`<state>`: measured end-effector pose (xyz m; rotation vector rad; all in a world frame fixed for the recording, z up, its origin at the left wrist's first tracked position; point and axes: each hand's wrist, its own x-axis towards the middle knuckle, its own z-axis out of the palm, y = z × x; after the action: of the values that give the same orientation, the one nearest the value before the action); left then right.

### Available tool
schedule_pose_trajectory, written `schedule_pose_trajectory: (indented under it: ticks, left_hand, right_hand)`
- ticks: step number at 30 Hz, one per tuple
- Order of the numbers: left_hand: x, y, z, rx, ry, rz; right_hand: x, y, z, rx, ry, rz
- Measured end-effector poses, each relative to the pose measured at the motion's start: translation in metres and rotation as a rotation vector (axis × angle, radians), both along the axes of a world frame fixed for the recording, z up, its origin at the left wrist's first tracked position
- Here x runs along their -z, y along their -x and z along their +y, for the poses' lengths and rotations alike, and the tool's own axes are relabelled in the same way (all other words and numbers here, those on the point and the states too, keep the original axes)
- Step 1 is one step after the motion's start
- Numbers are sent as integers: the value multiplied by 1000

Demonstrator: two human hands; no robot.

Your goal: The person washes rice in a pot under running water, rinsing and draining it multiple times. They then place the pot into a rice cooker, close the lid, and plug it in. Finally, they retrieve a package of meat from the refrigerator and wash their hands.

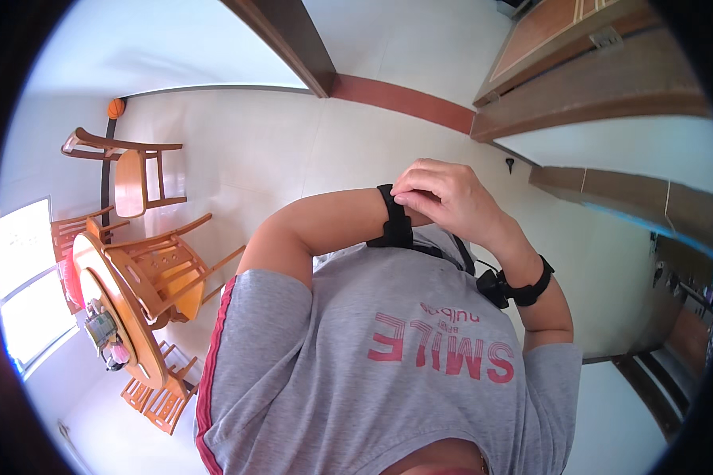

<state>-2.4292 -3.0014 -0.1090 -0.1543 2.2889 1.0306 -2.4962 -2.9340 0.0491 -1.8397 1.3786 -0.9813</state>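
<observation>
My left arm is bent across my front, with a black wrist strap [394, 218] around its wrist. Over that wrist lies my right hand [449, 198], its thumb and fingers pinched together at the strap's upper edge. The left hand itself is hidden behind the right hand and forearm. A second black band [535, 286] circles my right wrist, carrying a small black camera-like box [493, 288] on its inner side. Dark straps or a cable run beneath the hands, against my grey T-shirt [356, 317] with red lettering.
To the left stand a round wooden table [140, 352] with small items on it and several wooden chairs [131, 184]. An orange basketball [116, 108] rests in the far left corner. Ahead is a doorway with a reddish threshold [404, 103] and a brown door [594, 87].
</observation>
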Motion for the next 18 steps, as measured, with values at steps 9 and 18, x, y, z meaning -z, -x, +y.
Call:
schedule_pose_trajectory:
  ticks: [9, 18]
  left_hand:
    - [-2, 157, -162, -341, -300, 28]
    - [-21, 279, -326, -615, -596, 83]
  right_hand:
    - [26, 165, -217, 83, -216, -157]
    - [2, 294, -398, -100, -172, -233]
